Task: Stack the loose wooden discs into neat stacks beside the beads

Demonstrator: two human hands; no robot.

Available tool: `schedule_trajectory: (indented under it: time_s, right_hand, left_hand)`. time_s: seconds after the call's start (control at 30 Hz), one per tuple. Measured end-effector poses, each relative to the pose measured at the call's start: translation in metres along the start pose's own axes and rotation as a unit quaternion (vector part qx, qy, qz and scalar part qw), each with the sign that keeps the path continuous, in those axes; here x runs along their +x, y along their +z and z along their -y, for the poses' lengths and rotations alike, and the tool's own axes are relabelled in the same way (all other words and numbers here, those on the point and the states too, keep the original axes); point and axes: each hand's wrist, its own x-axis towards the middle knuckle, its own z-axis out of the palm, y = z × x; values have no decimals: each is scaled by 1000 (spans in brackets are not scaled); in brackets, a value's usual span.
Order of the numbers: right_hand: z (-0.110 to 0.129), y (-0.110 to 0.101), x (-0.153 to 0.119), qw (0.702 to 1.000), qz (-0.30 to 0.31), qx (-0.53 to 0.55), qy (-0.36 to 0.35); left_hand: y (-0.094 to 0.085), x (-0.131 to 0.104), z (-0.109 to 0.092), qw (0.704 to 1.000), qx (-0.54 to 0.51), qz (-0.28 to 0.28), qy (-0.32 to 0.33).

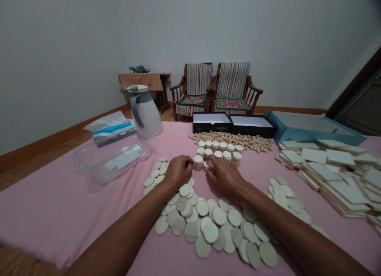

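Short stacks of round wooden discs (218, 154) stand in rows on the pink cloth. My right hand (226, 176) is closed about a front stack of wooden discs (208, 165), thumb on the near side and fingers reaching over. Just left of that stands another disc stack (198, 163), with the curled fingers of my left hand (179, 172) right beside it. Whether my left fingers hold anything is hidden. Below both hands spreads a loose pile of flat wooden discs (210, 231), partly under my forearms.
Behind the stacks lie many small wooden beads (238, 140), then two black boxes (253, 126) and a blue box (285, 127). Square wooden tiles (342, 180) are heaped at right. On the left are a clear plastic container (119, 159), a tissue pack (111, 129) and a jug (147, 115).
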Motion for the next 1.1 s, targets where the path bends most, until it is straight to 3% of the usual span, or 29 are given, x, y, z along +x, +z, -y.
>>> schedule_trajectory:
  time_s: [0.43, 0.6, 0.67, 0.83, 1.1]
  right_hand:
    - [-2, 3, 0, 1000, 0, 11, 10]
    - [-4, -11, -1, 1000, 10, 18, 8]
    - [-6, -24, -4, 999, 47, 23, -4]
    - [-14, -45, -24, 964, 253, 57, -65]
    - [-21, -37, -34, 950, 289, 96, -69]
  left_hand:
    - [0, 0, -1, 1000, -4, 2, -3]
    - [1, -1, 0, 1000, 0, 4, 6]
    - [1, -1, 0, 1000, 0, 6, 8]
    - [1, 0, 1, 1000, 5, 8, 9]
    - [-1, 1, 0, 1000, 10, 12, -2]
